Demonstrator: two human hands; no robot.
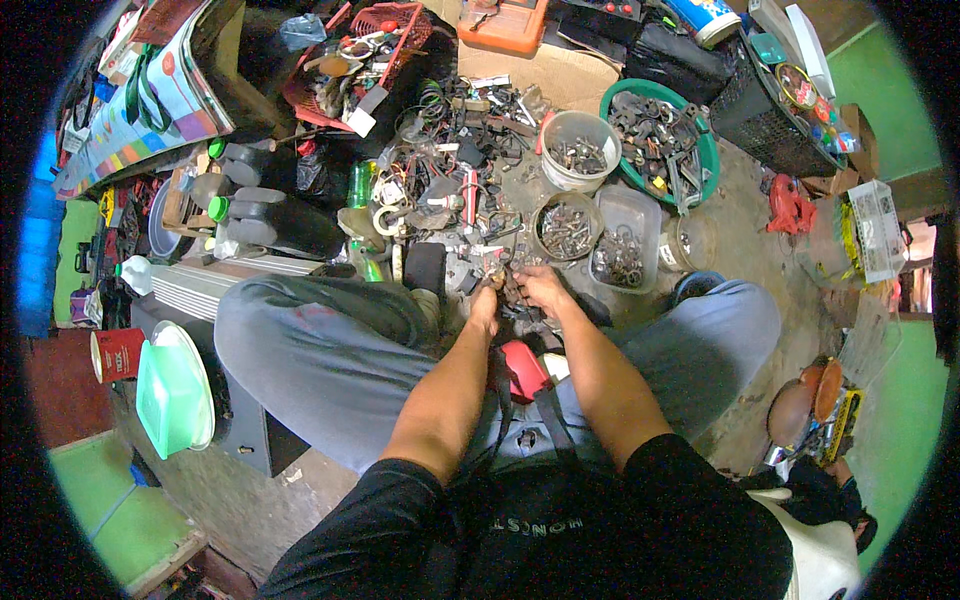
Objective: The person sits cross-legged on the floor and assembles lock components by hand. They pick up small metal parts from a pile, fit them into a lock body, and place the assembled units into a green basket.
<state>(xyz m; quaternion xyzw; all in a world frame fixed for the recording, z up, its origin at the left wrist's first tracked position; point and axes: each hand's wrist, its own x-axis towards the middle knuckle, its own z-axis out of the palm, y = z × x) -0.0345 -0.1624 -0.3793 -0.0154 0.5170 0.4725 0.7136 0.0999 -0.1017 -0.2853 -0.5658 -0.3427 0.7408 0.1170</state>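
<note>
My left hand (485,307) and my right hand (542,288) are close together between my bent knees, over a scatter of small dark parts. The fingers of both are closed around something small and dark, too small to name. Just beyond them spreads a pile of cables and small hardware (455,190). To the right of the pile stand a round tub of metal pieces (567,228) and a clear rectangular container (650,225) holding small dark rings or fittings. A red object (524,370) lies near my lap, below my wrists.
Further off are a white bucket (580,150), a green basin of metal parts (712,165), a red basket (300,95) and an orange case (502,25). Dark jugs with green caps (270,222) stand left. A mint-green container (170,398) sits by my left knee. Another person is partly visible lower right.
</note>
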